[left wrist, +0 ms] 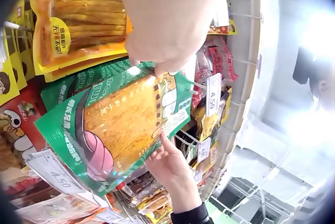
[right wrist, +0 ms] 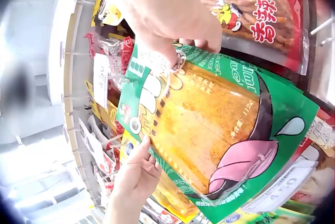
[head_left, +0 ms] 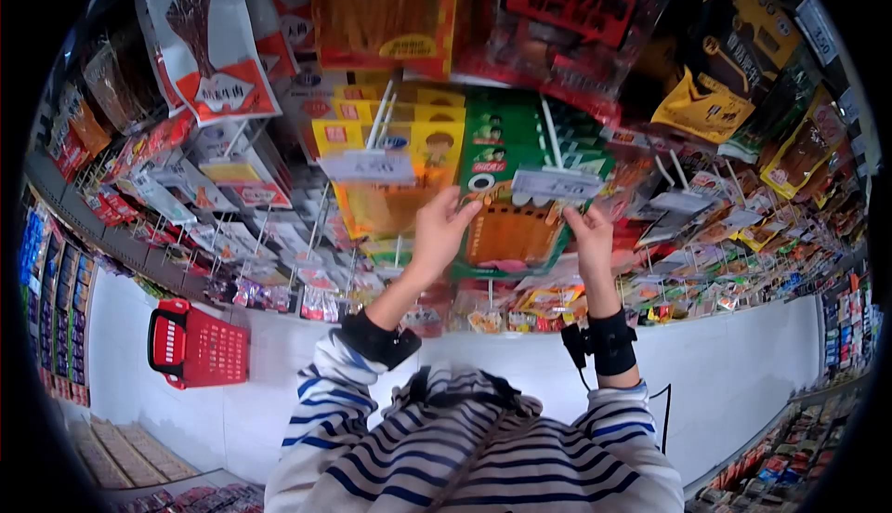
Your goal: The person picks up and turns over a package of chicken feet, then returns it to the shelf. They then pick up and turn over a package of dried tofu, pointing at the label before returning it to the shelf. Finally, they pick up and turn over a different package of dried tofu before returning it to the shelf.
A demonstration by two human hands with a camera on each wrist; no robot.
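Observation:
A green snack packet (head_left: 506, 239) with a clear window onto a flat orange-brown food and a pink tongue drawing hangs in front of me at the rack. My left hand (head_left: 440, 234) pinches its left edge, thumb toward the front. On the opposite edge, my right hand (head_left: 591, 234) pinches it near the price tag (head_left: 557, 184). In the left wrist view the packet (left wrist: 123, 122) is seen whole, with more green packets behind it. The right wrist view shows the same packet (right wrist: 209, 124) between both hands, its upper edge partly covered by right-hand fingers.
Yellow packets (head_left: 390, 202) hang left of the green ones, and a red-edged bag of sticks (head_left: 386, 6) hangs above. Metal hooks with price tags stick out along the rack. A red shopping basket (head_left: 200, 344) stands on the pale floor at left.

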